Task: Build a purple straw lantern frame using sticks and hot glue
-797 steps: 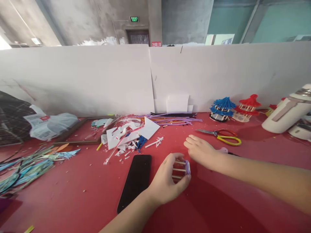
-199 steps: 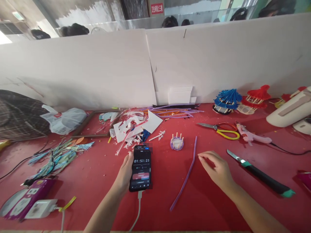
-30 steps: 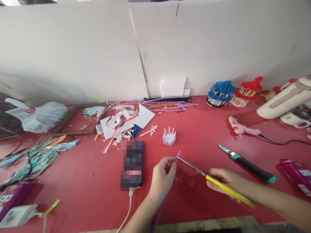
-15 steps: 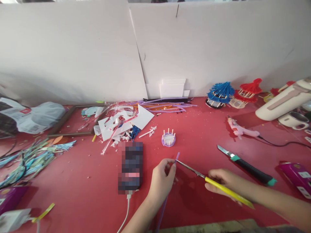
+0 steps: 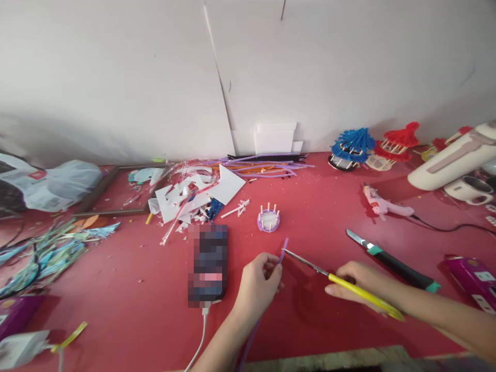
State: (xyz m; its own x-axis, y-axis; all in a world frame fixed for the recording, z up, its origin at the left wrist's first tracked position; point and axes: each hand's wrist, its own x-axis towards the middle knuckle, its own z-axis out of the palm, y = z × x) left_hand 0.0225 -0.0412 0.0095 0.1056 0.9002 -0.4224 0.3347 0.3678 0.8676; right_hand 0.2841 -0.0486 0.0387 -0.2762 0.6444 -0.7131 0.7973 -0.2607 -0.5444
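Observation:
My left hand [image 5: 259,283] pinches a purple pipe cleaner [image 5: 284,245] between thumb and fingertips. Its short end sticks up past the fingers, and the rest trails down beneath the wrist. My right hand [image 5: 358,283] grips yellow-handled scissors [image 5: 358,295], seen nearly edge-on. Their blade tips meet the pipe cleaner just above my left fingertips; whether the blades are parted cannot be told. Beyond the hands stands a small round purple-rimmed base [image 5: 268,222] with several short upright sticks around its edge.
A phone [image 5: 209,263] on a cable lies left of my left hand. A utility knife [image 5: 391,263] and pink glue gun [image 5: 383,204] lie right. Paper scraps [image 5: 194,199] and pipe cleaners [image 5: 263,168] lie behind. Blue [image 5: 352,147] and red [image 5: 397,144] pavilion models stand back right.
The scissor tips have shifted slightly up and right along with the pipe cleaner's end, which shows a bit longer above my left fingers. The view has tilted slightly downward.

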